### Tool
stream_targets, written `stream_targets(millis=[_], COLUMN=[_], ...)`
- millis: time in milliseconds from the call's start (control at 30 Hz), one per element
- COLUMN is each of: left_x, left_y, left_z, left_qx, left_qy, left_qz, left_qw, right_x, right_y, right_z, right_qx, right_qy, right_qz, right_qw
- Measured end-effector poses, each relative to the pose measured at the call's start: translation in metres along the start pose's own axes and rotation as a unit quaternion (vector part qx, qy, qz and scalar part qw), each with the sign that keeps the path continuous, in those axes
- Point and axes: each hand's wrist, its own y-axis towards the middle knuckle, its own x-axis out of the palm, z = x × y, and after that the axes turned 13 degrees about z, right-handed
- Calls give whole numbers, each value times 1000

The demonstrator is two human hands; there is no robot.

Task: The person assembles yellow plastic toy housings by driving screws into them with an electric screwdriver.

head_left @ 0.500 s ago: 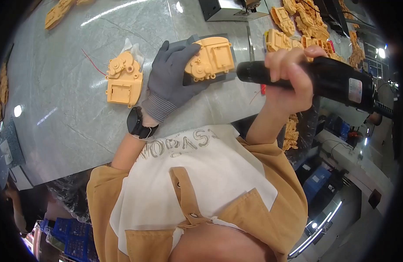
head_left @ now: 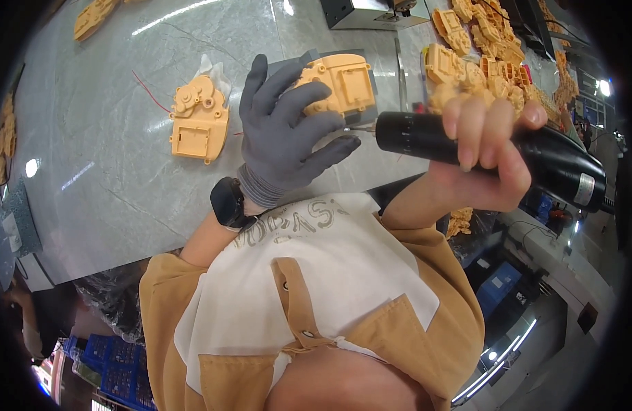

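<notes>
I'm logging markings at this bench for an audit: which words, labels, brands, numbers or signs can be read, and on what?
White shirt: large dark lettering across it, partly legible; I won't copy printed words.
Black electric screwdriver: pale sticker, print too small to read; nose markings, also too small.
Black wristwatch: no legible display.
Pale-orange plastic housing by the gloved left hand: no lettering I can make out.

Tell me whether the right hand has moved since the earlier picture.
Yes: against the grey box, the right hand has shifted rightward and toward the person.
</notes>
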Motion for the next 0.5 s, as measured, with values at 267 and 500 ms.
stream_targets(millis=[267,500], left_x=[-8,-26], left_y=[4,12], left_z=[6,27], left_qx=[-33,-541], left_qy=[-50,-539], left_qz=[-29,0], left_qw=[998,646], right_x=[-3,25], right_y=[-1,-10], right_z=[-1,-11], right_qx=[10,-55], right_qy=[25,60], right_qz=[-17,-40], right_qw=[999,996])
